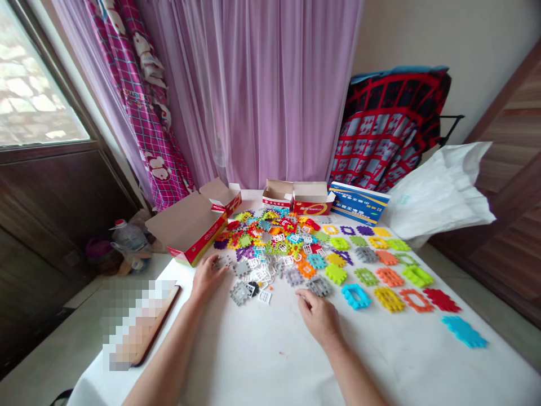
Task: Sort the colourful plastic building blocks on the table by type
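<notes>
My left hand rests at the left edge of a pile of plastic building pieces, its fingers apart. Its fingertips reach a small grey piece and do not grip it. Nearer the front, my right hand is closed with its fingers curled in, and nothing shows in it. Just beyond that hand lies a dark grey notched piece. Between the hands are a light grey notched piece, white window-frame pieces and a black piece partly covered by white ones.
Several coloured square pieces lie spread on the right, including a blue one. Red boxes and a blue box stand behind the pile. An open carton sits at left. A white bag is at the right edge.
</notes>
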Demonstrator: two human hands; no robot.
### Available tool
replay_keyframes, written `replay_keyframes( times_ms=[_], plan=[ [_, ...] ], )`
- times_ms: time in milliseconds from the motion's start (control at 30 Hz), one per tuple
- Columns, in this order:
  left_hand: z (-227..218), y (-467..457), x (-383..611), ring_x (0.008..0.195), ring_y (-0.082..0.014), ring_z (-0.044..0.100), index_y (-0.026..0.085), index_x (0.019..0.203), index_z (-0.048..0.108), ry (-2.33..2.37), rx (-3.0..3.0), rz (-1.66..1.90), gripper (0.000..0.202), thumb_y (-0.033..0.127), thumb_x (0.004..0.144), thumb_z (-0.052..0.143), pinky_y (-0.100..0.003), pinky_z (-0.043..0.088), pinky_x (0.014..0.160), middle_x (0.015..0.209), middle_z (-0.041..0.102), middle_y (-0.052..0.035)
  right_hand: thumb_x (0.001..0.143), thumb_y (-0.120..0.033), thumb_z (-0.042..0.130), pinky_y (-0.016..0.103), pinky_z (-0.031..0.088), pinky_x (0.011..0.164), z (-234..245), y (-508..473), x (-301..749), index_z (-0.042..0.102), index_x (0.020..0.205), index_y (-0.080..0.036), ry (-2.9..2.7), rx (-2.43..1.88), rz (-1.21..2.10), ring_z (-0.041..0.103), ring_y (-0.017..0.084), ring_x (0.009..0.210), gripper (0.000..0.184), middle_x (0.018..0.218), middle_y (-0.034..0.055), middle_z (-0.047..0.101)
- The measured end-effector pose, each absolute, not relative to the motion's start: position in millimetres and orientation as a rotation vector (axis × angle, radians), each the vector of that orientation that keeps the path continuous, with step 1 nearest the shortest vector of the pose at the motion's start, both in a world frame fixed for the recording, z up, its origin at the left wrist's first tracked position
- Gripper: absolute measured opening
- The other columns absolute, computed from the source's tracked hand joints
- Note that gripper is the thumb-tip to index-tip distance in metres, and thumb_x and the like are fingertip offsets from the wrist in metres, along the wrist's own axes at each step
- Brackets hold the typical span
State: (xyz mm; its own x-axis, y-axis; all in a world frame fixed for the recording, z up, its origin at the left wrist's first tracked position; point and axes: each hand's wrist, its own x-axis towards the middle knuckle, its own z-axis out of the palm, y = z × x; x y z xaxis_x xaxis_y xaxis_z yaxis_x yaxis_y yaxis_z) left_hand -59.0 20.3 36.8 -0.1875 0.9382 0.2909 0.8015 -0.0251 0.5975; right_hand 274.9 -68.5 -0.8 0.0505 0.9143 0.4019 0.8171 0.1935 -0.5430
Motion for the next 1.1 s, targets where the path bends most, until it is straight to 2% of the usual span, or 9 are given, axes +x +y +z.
replay_keyframes(
  times_ms=[100, 200, 267, 367, 500, 700, 933, 1100],
  plan=[
    [46.5, -7.2, -41.1, 0.097, -0.0212, 0.067, 0.021, 0.139, 0.046, 1.846, 1.917, 1.175, 0.07, 0.045, 0.076, 0.066, -0.039, 0.053, 0.09, 0.116, 0.068, -0.0091, 0.088, -0.033, 0.044, 0.025, 0.048, 0.062, 0.2, -74.6, 274.8, 0.075, 0.093, -0.024, -1.695, -1.609, 0.242, 0.07, 0.02, 0.067, 0.033, 0.071, 0.0047, 0.075],
    [62.5, -36.6, -9.1, 0.099, -0.0191, 0.067, 0.027, 0.148, 0.031, 1.478, 1.987, 1.3, 0.081, 0.041, 0.077, 0.068, -0.041, 0.053, 0.093, 0.119, 0.068, -0.0073, 0.086, -0.03, 0.047, 0.026, 0.052, 0.063, 11.3, -86.2, 272.4, 0.072, 0.102, -0.022, -1.618, -1.518, 0.374, 0.068, 0.018, 0.064, 0.031, 0.076, 0.0047, 0.074],
    [73.0, -51.7, 12.4, 0.099, -0.0191, 0.068, 0.03, 0.149, 0.029, 1.302, 2.025, 1.288, 0.083, 0.038, 0.077, 0.069, -0.042, 0.053, 0.093, 0.12, 0.068, -0.007, 0.081, -0.026, 0.053, 0.027, 0.055, 0.066, 24.5, -94.6, 270.5, 0.067, 0.114, -0.021, -1.61, -1.418, 0.406, 0.068, 0.016, 0.069, 0.036, 0.095, 0.0065, 0.074],
    [82.0, -63.9, 35.4, 0.099, -0.0194, 0.068, 0.03, 0.151, 0.026, 1.148, 2.078, 1.228, 0.084, 0.036, 0.078, 0.068, -0.043, 0.053, 0.093, 0.123, 0.068, -0.0087, 0.076, -0.024, 0.062, 0.03, 0.057, 0.076, 49.8, -104.9, 268.3, 0.056, 0.133, -0.023, -1.667, -1.331, 0.364, 0.068, 0.018, 0.088, 0.058, 0.126, 0.0105, 0.064],
    [83.5, -68.7, 49.6, 0.1, -0.0197, 0.069, 0.033, 0.153, 0.024, 1.051, 2.15, 1.153, 0.083, 0.035, 0.081, 0.067, -0.041, 0.055, 0.091, 0.123, 0.068, -0.0084, 0.074, -0.029, 0.071, 0.037, 0.053, 0.093, 80.9, -113.7, 267.4, 0.047, 0.143, -0.023, -1.832, -1.345, 0.372, 0.065, 0.021, 0.103, 0.074, 0.139, 0.0116, 0.055],
    [87.1, -72.3, 62.9, 0.1, -0.0195, 0.069, 0.034, 0.153, 0.024, 0.92, 2.245, 1.013, 0.081, 0.033, 0.083, 0.065, -0.041, 0.054, 0.092, 0.126, 0.068, -0.0078, 0.077, -0.029, 0.07, 0.036, 0.051, 0.095, 94.4, -123.7, 272.4, 0.058, 0.132, -0.021, -1.931, -1.462, 0.336, 0.064, 0.022, 0.105, 0.056, 0.127, 0.0087, 0.064],
    [91.2, -61.0, 84.3, 0.108, -0.023, 0.067, 0.034, 0.155, 0.02, 0.824, 2.264, 0.893, 0.086, 0.033, 0.083, 0.067, -0.044, 0.052, 0.096, 0.127, 0.067, -0.0093, 0.074, -0.027, 0.07, 0.036, 0.049, 0.097, 97.0, -125.2, 293.2, 0.061, 0.122, -0.021, -1.953, -1.5, 0.226, 0.061, 0.023, 0.114, 0.05, 0.121, 0.0078, 0.066],
    [91.0, -60.1, 103.3, 0.11, -0.0232, 0.067, 0.033, 0.156, 0.018, 0.786, 2.269, 0.818, 0.087, 0.034, 0.084, 0.067, -0.045, 0.051, 0.098, 0.128, 0.066, -0.01, 0.074, -0.029, 0.07, 0.036, 0.049, 0.096, 91.6, -131.7, 308.2, 0.061, 0.118, -0.022, -1.895, -1.563, 0.198, 0.062, 0.023, 0.111, 0.046, 0.118, 0.0082, 0.068]
  ],
)
